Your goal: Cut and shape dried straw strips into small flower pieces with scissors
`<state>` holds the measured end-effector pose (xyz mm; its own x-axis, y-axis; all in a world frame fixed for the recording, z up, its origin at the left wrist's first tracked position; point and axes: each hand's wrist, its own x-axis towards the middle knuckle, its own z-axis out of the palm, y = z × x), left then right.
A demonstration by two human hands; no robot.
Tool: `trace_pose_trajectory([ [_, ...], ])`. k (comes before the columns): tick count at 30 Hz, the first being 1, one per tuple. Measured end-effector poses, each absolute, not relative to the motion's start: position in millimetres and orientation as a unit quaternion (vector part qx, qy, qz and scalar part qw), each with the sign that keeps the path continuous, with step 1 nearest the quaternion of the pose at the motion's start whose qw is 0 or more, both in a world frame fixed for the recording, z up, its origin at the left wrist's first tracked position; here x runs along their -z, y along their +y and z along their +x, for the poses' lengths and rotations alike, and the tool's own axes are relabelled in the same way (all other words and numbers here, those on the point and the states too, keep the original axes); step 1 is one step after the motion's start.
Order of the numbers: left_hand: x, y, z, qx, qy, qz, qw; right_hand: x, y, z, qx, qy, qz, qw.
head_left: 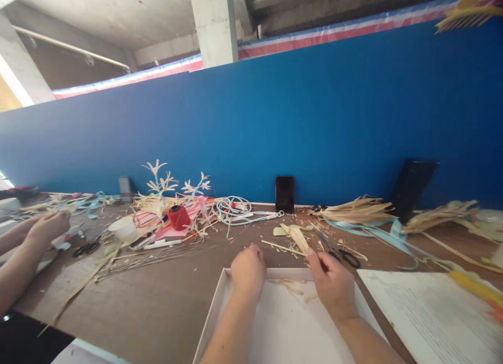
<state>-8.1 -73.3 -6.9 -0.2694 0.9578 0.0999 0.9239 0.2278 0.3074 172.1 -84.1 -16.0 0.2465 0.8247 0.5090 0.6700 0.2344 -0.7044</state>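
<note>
My left hand [248,269] is curled into a fist over the far rim of a shallow white box [275,332]; what its fingers hold is hidden. My right hand [332,283] pinches a pale dried husk strip [299,239] that points up and away from the box. Thin straw pieces [281,247] lie on the brown table just beyond both hands. Black-handled scissors [341,253] lie right beside my right hand.
Another person's hands [41,228] work at the left edge. A red thread spool [178,217], white cup [123,228], coiled cable [236,209], straw figures [159,183], a phone [284,194] against the blue wall, husk piles [356,211] and printed paper [432,311] crowd the table.
</note>
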Motion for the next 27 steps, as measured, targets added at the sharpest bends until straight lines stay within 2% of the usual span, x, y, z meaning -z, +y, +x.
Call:
trace_pose_trajectory([
  [6,8,-83,-7,-0.161,0.774,0.609,0.063,17,-94,177,-0.1,-0.596,-0.608,0.515],
  [11,9,-83,-6,-0.195,0.769,0.608,0.035,17,-87,186,-0.092,-0.548,-0.609,0.566],
  [14,6,-77,2,-0.216,0.73,0.648,0.025,20,-85,184,-0.076,-0.603,-0.594,0.526],
  [18,2,-61,22,-0.156,0.67,0.72,0.092,25,-87,177,-0.095,-0.653,-0.587,0.469],
  [21,1,-47,33,-0.114,0.671,0.723,0.122,24,-85,180,-0.129,-0.611,-0.609,0.488],
  [27,5,-31,32,-0.125,0.683,0.709,0.12,16,-72,206,-0.188,-0.478,-0.67,0.535],
])
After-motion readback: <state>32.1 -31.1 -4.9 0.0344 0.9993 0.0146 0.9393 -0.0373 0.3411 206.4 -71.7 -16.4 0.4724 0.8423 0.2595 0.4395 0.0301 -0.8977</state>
